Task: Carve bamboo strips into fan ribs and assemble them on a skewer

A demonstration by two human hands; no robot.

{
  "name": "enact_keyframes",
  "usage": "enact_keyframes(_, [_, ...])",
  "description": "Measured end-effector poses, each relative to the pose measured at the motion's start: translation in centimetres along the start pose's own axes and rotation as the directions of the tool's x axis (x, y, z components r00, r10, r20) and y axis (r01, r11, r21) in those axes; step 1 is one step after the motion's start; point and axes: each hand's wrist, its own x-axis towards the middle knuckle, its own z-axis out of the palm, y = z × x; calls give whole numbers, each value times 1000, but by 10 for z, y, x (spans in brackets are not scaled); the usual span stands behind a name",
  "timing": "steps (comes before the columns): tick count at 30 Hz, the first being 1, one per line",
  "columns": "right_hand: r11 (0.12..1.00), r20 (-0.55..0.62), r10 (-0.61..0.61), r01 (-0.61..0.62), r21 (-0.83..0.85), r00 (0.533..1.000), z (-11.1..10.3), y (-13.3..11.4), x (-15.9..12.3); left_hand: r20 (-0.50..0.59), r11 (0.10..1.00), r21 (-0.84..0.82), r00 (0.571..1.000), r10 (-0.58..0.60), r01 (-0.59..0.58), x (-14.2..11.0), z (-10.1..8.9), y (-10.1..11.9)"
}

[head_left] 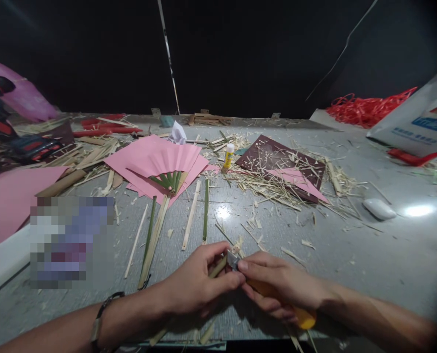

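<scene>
My left hand (192,277) is closed around a green bamboo strip (219,267) near the table's front edge. A utility knife with a yellow-orange handle (305,318) is gripped in my right hand (282,282). Its grey blade (233,260) lies against the strip's end, between my two hands, where pale shavings (236,244) curl up. Just beyond my fingers lie a green slat (206,208) and a pale slat (191,213). Farther left, a pink paper fan (159,162) with bamboo ribs rests on pink sheets, its long pale handle stick (155,240) pointing toward me.
Behind my hands stands a yellow glue stick (229,157). A dark brown board (258,152) is strewn with bamboo shavings. A white mouse-shaped object (379,209), red plastic ribbon (369,110) and a white bag (420,122) lie right. A black-red power tool (31,147) lies left.
</scene>
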Motion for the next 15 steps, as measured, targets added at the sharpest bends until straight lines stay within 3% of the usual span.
enact_keyframes(3, [1000,0,-2,2,4,1000,-2,1,0,75,991,-96,993,-88,95,1,-1,-3])
enact_keyframes(9, [999,-12,16,-16,-32,1000,-3,2,-2,101,985,-119,989,-112,123,1,-3,-4])
enact_keyframes(15, [991,-31,-115,113,-68,993,3,7,0,111,978,-153,986,-127,143,1,-3,-3])
